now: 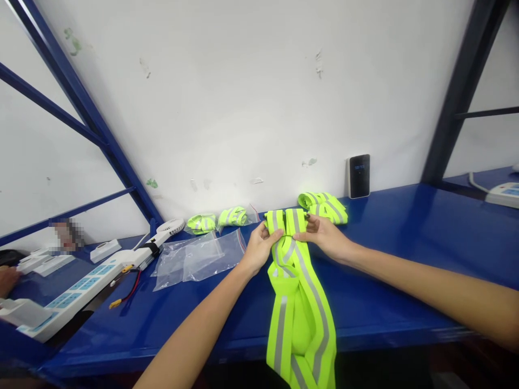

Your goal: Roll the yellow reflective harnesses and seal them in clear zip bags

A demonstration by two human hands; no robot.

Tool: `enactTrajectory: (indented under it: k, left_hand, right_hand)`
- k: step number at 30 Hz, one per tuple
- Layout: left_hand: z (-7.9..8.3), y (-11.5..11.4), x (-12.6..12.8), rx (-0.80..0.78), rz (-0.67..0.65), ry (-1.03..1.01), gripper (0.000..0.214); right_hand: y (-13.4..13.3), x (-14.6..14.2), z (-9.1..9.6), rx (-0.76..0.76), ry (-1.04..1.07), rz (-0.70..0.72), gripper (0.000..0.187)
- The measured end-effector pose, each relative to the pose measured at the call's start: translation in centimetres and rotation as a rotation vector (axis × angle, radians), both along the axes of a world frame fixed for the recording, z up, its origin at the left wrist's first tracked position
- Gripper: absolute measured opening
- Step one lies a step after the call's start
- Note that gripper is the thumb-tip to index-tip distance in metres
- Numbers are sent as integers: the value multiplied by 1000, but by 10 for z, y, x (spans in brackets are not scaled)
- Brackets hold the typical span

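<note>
Taking the spot between the hands as the clock's centre, the left forearm slants up from between 7 and 8 o'clock, and the right forearm reaches in from almost 4 o'clock, lying flatter. The left hand [258, 246] has its thumb laid across the front of a neon-yellow reflective strap harness [302, 319] and its fingers curled behind, pinching the left of two folds. The right hand [324, 237] mirrors it, thumb tip on the front, pinching the right fold; its fingertips are partly hidden behind the webbing. The thumbs point toward each other, near but apart. The harness is held up over the near part of the blue desk [389, 259], its upper end doubled into two flat loops side by side, its long bands falling toward 6 o'clock past the desk's front edge and out of view. Each band is bright yellow-green with a silver-grey stripe along its middle, crossing and twisting below the grip, looser and wider lower down. Just beyond the right hand, at 2 o'clock, lies a folded bundle of like webbing [330, 208]. Two bagged reflective bundles [233, 216] sit between 9 and 10 o'clock, and flat clear zip bags [211, 256] overlap between 8 and 9 o'clock
</note>
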State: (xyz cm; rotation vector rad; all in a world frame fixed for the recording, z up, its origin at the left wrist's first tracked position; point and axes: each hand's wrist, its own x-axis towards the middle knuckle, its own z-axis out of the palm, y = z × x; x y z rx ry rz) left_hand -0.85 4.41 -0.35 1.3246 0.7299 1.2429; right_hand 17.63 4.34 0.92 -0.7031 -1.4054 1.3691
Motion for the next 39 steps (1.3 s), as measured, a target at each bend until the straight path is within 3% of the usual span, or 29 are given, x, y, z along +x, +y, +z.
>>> enactTrajectory:
  k: [5,10,16,20,23,27,30,34,39]
  left_hand:
    - [4,-4,-1,14,14,12,60]
    - [3,-3,1,65,72,13,62]
    - [3,-9,3,155,15,67,49]
    - [0,-4,0,271,103,148,39]
    - [-2,1,-4,313,136,171,38]
    - [-6,5,-7,273,109,180,38]
    - [-6,4,-7,256,85,174,38]
    - [0,1,-8,272,73,176,36]
    - [10,-2,-13,290,38,138,37]
  right_hand:
    - [-6,-1,0,-49,-14,-53,52]
    - [-13,-4,0,28,-41,57,42]
    - [-15,-6,-1,36,-110,100,38]
    - [-13,-4,-1,116,-114,36,57]
    - [-13,-1,2,-14,-35,151,70]
    - [-14,3,9,-299,148,370,54]
    - [-13,2,12,-375,217,348,46]
    - [-11,-2,12,-362,237,261,30]
    - [-10,-4,9,-213,192,157,20]
